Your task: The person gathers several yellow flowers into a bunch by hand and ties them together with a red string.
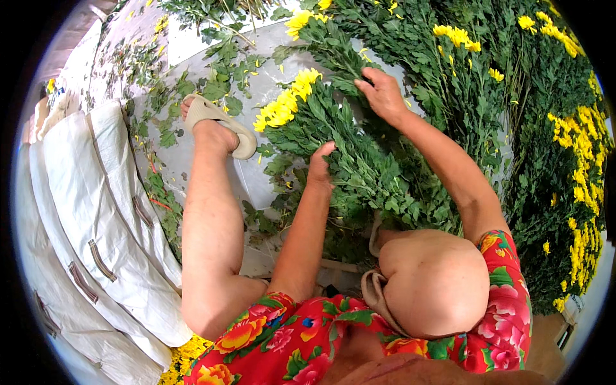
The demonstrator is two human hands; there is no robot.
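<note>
A bunch of leafy stems with yellow chrysanthemum blooms lies slantwise before me, its flower heads towards the upper left. My left hand is closed around the near side of this bunch, thumb up, with the fingers hidden under the leaves. Farther up, my right hand has its thumb and fingers at another chrysanthemum stem, whose yellow bloom points to the upper left. Leaves hide part of the contact there.
Large heaps of chrysanthemum stems fill the right side. Cut leaves and petals litter the grey floor. White woven sacks stand at the left, with more yellow blooms below them. My sandalled foot is beside the bunch.
</note>
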